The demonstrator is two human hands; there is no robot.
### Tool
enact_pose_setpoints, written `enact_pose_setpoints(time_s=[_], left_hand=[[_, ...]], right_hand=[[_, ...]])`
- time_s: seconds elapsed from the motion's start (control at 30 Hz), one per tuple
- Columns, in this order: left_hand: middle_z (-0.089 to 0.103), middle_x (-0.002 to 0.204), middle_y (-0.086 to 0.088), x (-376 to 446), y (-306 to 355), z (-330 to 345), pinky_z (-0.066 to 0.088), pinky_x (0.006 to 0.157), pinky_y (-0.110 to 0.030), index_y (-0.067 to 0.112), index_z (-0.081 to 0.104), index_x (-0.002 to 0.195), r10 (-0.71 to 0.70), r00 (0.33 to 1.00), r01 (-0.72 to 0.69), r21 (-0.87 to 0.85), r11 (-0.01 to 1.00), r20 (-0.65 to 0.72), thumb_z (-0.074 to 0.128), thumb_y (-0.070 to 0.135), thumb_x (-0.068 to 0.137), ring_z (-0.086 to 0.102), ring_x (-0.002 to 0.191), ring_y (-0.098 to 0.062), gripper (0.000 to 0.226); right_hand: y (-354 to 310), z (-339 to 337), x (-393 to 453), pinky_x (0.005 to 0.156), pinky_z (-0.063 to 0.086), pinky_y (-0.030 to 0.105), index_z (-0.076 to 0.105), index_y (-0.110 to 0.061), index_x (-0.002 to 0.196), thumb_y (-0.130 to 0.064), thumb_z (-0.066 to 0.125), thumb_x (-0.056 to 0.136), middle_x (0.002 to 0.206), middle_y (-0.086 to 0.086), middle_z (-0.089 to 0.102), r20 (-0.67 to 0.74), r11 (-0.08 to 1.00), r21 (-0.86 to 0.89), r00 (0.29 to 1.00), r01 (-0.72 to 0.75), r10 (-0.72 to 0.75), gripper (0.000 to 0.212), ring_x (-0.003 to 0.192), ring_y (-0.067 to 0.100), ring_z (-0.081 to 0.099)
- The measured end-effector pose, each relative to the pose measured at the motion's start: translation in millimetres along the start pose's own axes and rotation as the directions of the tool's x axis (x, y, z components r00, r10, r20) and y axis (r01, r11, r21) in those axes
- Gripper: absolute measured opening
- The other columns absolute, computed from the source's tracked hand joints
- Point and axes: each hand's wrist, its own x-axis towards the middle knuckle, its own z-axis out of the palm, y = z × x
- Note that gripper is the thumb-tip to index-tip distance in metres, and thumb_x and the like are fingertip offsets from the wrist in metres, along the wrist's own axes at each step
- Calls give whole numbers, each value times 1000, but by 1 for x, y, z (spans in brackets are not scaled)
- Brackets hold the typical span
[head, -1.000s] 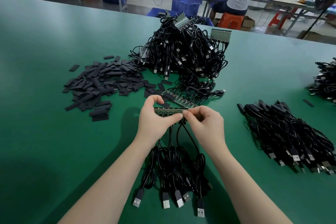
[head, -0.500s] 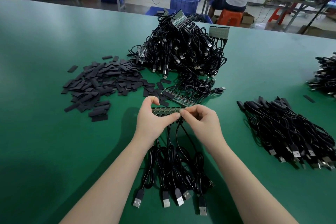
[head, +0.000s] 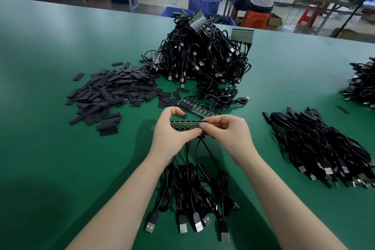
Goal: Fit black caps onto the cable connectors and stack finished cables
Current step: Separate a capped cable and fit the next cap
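Above the green table (head: 50,148), both hands hold up a strip of small circuit boards (head: 185,125), as they did a second ago. The left hand (head: 172,138) grips its left part between thumb and fingers; the right hand (head: 229,136) pinches its right end, perhaps bending one board off, though fingers hide the joint. Bundled cables (head: 194,189) hang down to the table. Loose black caps (head: 113,93) lie to the left, the finished cables (head: 324,148) to the right, all unmoved.

Matt black caps (head: 113,91); glossy cables (head: 190,186); metal plugs (head: 149,227).
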Motion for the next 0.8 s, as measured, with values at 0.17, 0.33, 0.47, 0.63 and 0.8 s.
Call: enact_pose_setpoints(time_s=[0.17, 0.33, 0.47, 0.63, 0.8], left_hand=[[57, 104, 23, 0, -2, 2, 31, 79, -10, 39, 50, 87, -8, 1000, 7, -26, 1000, -27, 89, 26, 62, 37, 98, 33, 49], [57, 101, 22, 1, -2, 7, 32, 76, -7, 37, 49, 88, -14, 998, 15, 8, 1000, -57, 88, 25, 63, 38, 94, 32, 48], [57, 97, 21, 3, -4, 6, 35, 68, -7, 37, 50, 87, -12, 998, 15, 43, 999, -63, 86, 25, 64, 42, 87, 29, 45], [47, 105, 33, 4, -6, 2, 29, 77, -11, 43, 47, 95, -52, 997, 53, 28, 998, -58, 89, 35, 63, 42, 99, 18, 53], [44, 106, 32, 4, -5, 2, 26, 67, 10, 45, 43, 98, -14, 1000, 16, 107, 994, -26, 87, 30, 68, 29, 91, 39, 55]], right_hand=[[-2, 5, -1, 60, 48, 13, 69, -27, 69, -25, 82, 78, 62, -17, 68, -30, 996, -69, 998, 48, -50, 17, 57, -4, 58], [2, 14, -7, 56, 42, 5, 65, -28, 67, -19, 80, 81, 62, -15, 65, -119, 993, -82, 988, 89, -98, 22, 57, -8, 57], [5, 20, -9, 57, 43, 7, 65, -28, 67, -20, 79, 82, 64, -12, 65, -160, 990, -97, 980, 104, -118, 22, 59, -7, 58], [9, 2, -12, 77, 56, 35, 68, -25, 81, -26, 72, 88, 76, -3, 72, -286, 999, 32, 958, -25, 33, 8, 77, 14, 68], [-8, -42, -22, 70, 55, 32, 58, -23, 89, -18, 62, 96, 90, 2, 65, -621, 963, 163, 781, 213, -67, 9, 75, 17, 68]])
